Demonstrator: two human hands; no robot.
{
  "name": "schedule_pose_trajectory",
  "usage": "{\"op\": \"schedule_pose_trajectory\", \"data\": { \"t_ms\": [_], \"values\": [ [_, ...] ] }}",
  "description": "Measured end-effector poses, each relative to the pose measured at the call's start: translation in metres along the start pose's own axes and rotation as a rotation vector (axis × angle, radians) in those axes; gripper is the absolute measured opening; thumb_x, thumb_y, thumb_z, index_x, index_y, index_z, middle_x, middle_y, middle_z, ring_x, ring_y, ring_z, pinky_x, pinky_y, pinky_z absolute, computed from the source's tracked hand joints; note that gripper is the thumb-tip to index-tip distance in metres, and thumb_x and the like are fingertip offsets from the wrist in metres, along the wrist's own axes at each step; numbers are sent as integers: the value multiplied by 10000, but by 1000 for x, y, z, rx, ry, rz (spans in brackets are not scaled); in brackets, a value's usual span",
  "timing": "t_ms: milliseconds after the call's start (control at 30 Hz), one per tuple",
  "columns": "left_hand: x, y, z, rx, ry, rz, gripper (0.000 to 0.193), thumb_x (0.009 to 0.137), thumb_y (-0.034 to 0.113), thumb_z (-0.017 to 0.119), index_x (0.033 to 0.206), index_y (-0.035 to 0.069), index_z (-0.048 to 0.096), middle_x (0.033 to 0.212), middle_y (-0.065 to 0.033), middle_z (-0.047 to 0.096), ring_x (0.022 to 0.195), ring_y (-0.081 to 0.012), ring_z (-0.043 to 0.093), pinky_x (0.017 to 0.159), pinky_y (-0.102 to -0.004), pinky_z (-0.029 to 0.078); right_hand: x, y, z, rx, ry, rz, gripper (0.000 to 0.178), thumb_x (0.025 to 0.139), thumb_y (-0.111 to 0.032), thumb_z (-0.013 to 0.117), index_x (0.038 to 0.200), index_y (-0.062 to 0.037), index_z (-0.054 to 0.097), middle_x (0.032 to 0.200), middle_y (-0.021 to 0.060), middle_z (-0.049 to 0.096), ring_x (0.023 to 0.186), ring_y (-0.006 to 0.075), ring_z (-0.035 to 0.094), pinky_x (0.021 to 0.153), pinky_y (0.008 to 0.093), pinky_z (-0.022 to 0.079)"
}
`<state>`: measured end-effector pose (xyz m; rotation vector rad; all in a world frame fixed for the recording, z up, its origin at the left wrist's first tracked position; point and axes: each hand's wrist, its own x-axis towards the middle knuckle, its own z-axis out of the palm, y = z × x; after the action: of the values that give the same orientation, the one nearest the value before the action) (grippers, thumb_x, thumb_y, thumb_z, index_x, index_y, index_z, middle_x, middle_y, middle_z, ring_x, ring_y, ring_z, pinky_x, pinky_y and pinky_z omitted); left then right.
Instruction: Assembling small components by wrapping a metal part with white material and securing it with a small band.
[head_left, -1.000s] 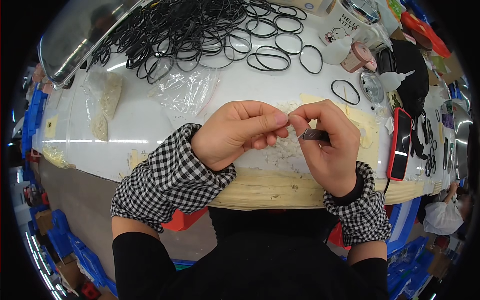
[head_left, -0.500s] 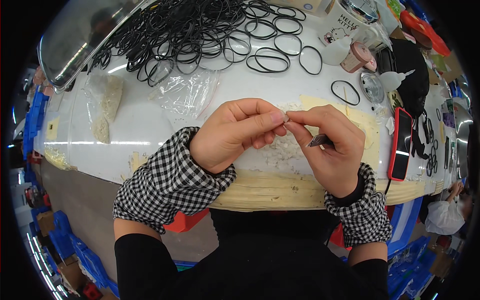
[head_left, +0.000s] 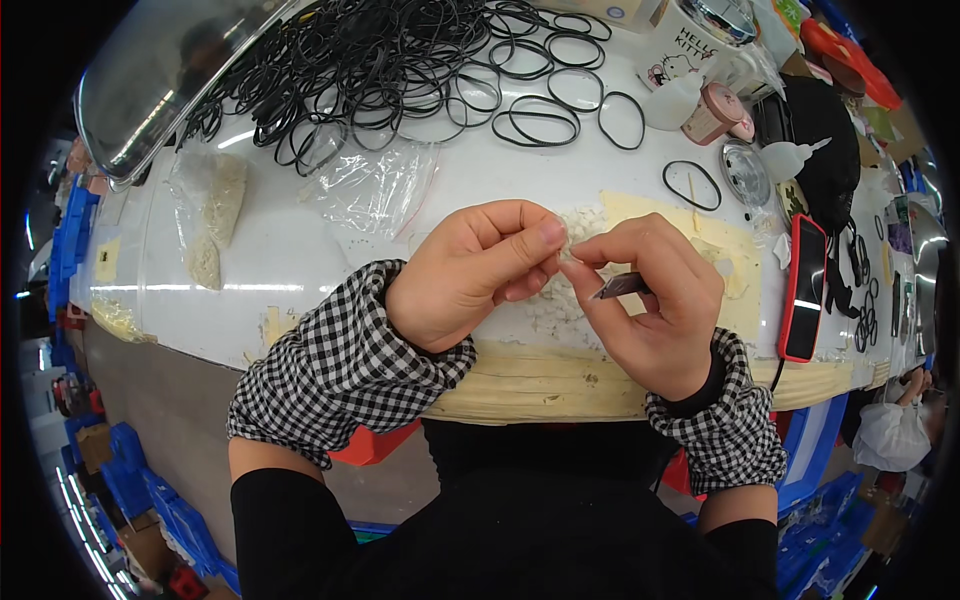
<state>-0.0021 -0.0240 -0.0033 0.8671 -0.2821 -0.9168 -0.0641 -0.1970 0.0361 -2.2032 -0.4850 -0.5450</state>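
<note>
Over the near part of the table, my left hand (head_left: 475,265) is closed, thumb and forefinger pinched together. Whatever tiny thing they hold is too small to make out. My right hand (head_left: 660,300) meets it from the right, its thumb and forefinger close to those fingertips. Its curled fingers also keep a small dark tool with a flat metal blade (head_left: 618,287), pointing left; the rest is hidden in the palm. Beneath both hands lies a scatter of small whitish bits (head_left: 565,312), partly covered by my fingers.
Black rubber rings (head_left: 380,70) are heaped at the back. A clear plastic bag (head_left: 375,185) and a bag of pale bits (head_left: 220,210) lie left. At right are a red-cased phone (head_left: 803,288), squeeze bottle (head_left: 672,103) and white canister (head_left: 690,45). Yellowish tape covers the table's front edge (head_left: 540,385).
My right hand's fingertips have drawn slightly down and left, and the blade in it has tilted and shifted left. My left hand stays nearly in place, still pinching.
</note>
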Motion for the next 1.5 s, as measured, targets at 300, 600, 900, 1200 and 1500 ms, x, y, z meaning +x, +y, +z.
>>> {"op": "schedule_pose_trajectory", "data": {
  "t_ms": [300, 600, 900, 1200, 1500],
  "values": [
    [3, 5, -3, 43, -116, 21, 190, 955, 232, 502, 918, 49, 533, 797, 15, 501, 668, -46, 401, 606, -180, 348, 1, 1, -8, -305, -94, 57, 301, 758, -244, 736, 734, -21, 535, 632, 74, 531, 528, 192, 515, 475, 280, 387],
    [2, 4, -3, 29, -164, 73, 171, 942, 208, 528, 898, 43, 521, 812, 3, 496, 646, -38, 396, 581, -169, 338, 0, 1, -7, -313, -90, 36, 354, 770, -365, 700, 661, -87, 511, 557, 5, 518, 449, 162, 508, 389, 276, 359],
    [2, 5, -4, 86, -162, 77, 157, 937, 197, 535, 893, 48, 521, 815, 3, 495, 624, -34, 389, 563, -167, 332, 0, -2, -9, -299, -126, 60, 370, 786, -374, 688, 631, -93, 505, 519, 1, 490, 429, 156, 483, 379, 277, 336],
    [3, 6, -3, 108, -147, 77, 165, 935, 199, 538, 869, 48, 524, 797, 8, 493, 631, -34, 396, 568, -174, 339, -1, -2, -10, -302, -130, 56, 371, 774, -369, 703, 629, -92, 502, 518, 2, 481, 426, 157, 479, 375, 281, 333],
    [1, 10, -3, 118, -125, 62, 145, 924, 166, 560, 891, 26, 576, 743, 8, 554, 644, -39, 445, 570, -175, 364, -1, 0, -10, -343, -104, 21, 378, 767, -377, 708, 630, -92, 501, 528, 1, 475, 422, 153, 475, 371, 280, 327]
  ]
}}
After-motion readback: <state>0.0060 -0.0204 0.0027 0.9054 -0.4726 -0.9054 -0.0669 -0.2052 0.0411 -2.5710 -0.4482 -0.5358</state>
